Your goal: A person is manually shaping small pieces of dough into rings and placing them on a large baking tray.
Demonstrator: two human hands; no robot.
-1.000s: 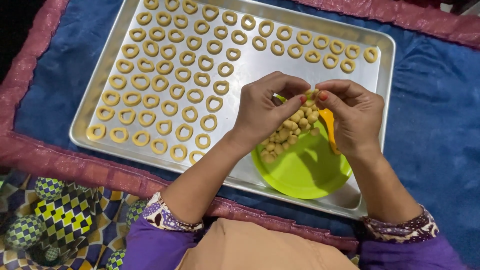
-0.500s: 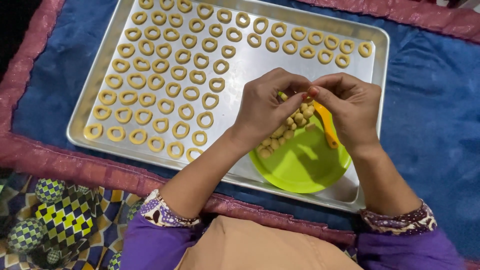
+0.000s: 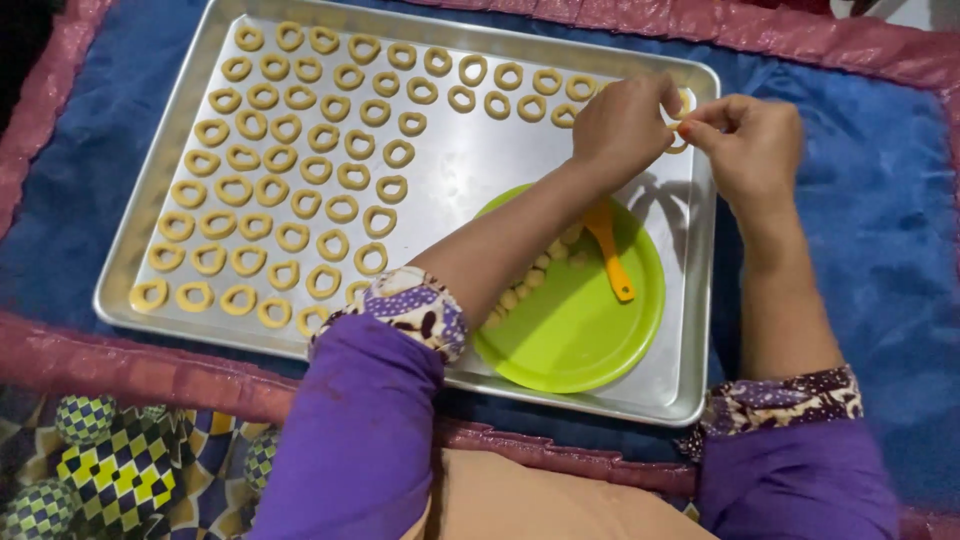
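Fingertips of the left hand and right hand pinch one dough ring between them, above the metal tray's far right corner, beyond the green plate.

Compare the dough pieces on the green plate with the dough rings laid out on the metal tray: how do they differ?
The dough rings are closed loops with open centres; the dough pieces on the green plate look like short solid lumps. The rings lie apart in neat rows on the metal tray; the pieces cluster together, partly hidden by the forearm. Both share the same pale yellow colour.
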